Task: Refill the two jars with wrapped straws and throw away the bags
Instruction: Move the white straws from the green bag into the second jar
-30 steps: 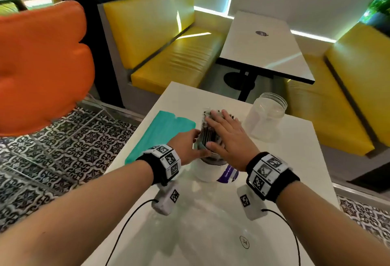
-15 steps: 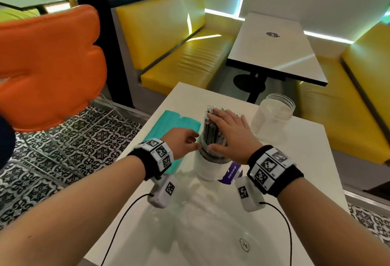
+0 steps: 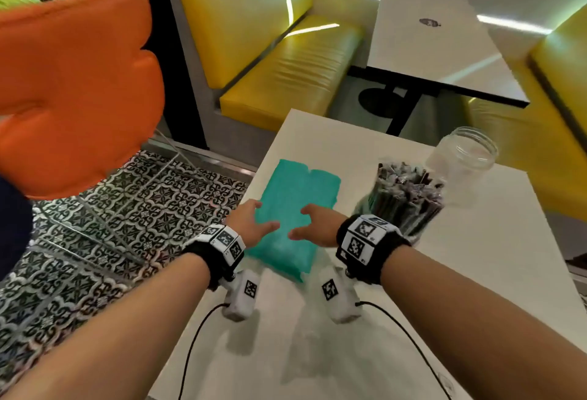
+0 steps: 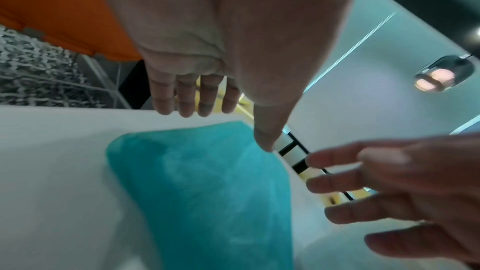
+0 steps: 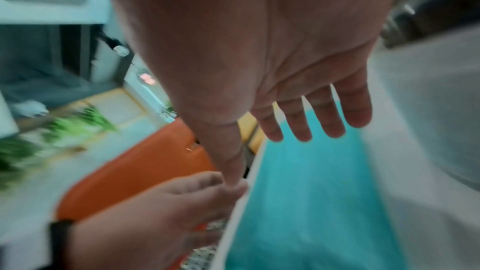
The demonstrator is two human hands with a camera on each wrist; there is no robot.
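A teal bag of straws [image 3: 293, 215] lies flat on the white table [image 3: 444, 272] near its left edge. My left hand [image 3: 251, 223] hovers over the bag's left side with straight fingers, and my right hand [image 3: 313, 225] is over its right side, also open. Both wrist views show spread fingers above the teal bag [image 4: 207, 192] [image 5: 311, 192], holding nothing. To the right stands a jar packed with dark wrapped straws [image 3: 405, 196]. Behind it is an empty clear jar [image 3: 465, 158].
An orange chair [image 3: 70, 82] stands close on the left over patterned floor tiles. Yellow benches [image 3: 286, 59] and a second white table [image 3: 438, 47] lie beyond. The table's left edge runs just beside the teal bag.
Both hands have left the filled jar and moved left over the teal bag. The view has shifted left too.
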